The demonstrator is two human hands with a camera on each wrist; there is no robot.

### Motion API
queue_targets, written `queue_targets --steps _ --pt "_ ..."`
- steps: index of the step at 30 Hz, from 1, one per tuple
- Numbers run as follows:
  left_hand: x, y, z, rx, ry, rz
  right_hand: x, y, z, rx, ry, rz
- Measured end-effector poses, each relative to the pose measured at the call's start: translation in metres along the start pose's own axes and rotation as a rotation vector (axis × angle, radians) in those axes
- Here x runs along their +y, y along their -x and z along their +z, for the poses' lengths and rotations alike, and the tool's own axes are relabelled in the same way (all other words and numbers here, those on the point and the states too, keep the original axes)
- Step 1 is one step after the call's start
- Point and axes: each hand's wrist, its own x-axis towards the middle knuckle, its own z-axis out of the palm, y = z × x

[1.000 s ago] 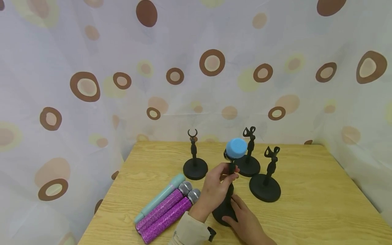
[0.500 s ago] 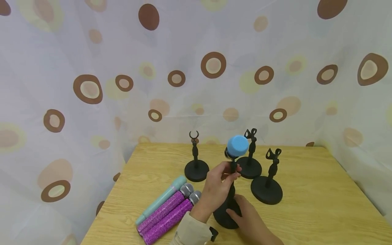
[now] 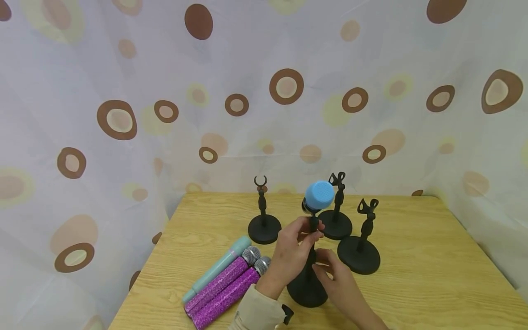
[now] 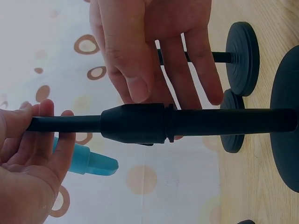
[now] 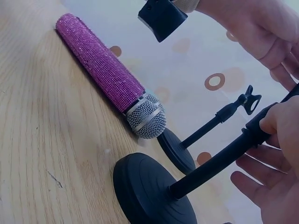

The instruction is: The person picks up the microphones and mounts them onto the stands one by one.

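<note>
A black tabletop microphone stand (image 3: 307, 293) stands on the table, with a blue-headed microphone (image 3: 319, 195) held in its top clip. My left hand (image 3: 288, 252) grips the thin upper pole just below the clip. Lower down, my right hand (image 3: 340, 286) holds the stand around its thicker collar. In the left wrist view, the right thumb lies against the collar (image 4: 135, 123) and the fingers pass behind the pole. The blue microphone's tail (image 4: 96, 162) shows behind the left fingers there. From the right wrist, the round base (image 5: 149, 186) is seen resting on the wood.
Left of the hands lie a teal microphone (image 3: 216, 268) and two glittery purple microphones (image 3: 216, 284). Three more black stands, one at back left (image 3: 264, 229), one at back right (image 3: 335, 224) and one farther right (image 3: 359, 254), surround the work. A patterned curtain (image 3: 247, 59) hangs behind the table.
My right hand has moved up from the stand's base to the collar on its pole. The left hand keeps its grip near the top; the view has shifted slightly.
</note>
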Motion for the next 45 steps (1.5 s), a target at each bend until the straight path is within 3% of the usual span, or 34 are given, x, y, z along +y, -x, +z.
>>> queue_targets --steps 7,18,22,30,40,45 --pt "0.001 -0.001 0.0 0.002 -0.004 -0.008 -0.005 0.0 -0.003 0.02 -0.046 -0.048" --pt "0.0 0.0 0.0 0.0 -0.002 0.01 -0.008 -0.005 -0.002 0.139 0.147 -0.179" --pt "0.0 -0.001 0.0 0.001 0.004 0.001 -0.007 -0.006 -0.002 0.121 0.149 -0.186" --pt "0.002 -0.001 -0.001 0.001 -0.002 -0.005 -0.008 -0.005 -0.002 0.075 0.086 -0.075" --pt "0.002 -0.001 -0.001 -0.008 -0.004 -0.008 -0.004 -0.007 -0.002 0.077 0.162 -0.189" --pt "0.001 -0.001 -0.001 -0.012 -0.004 -0.016 -0.003 -0.01 -0.003 0.054 0.178 -0.191"
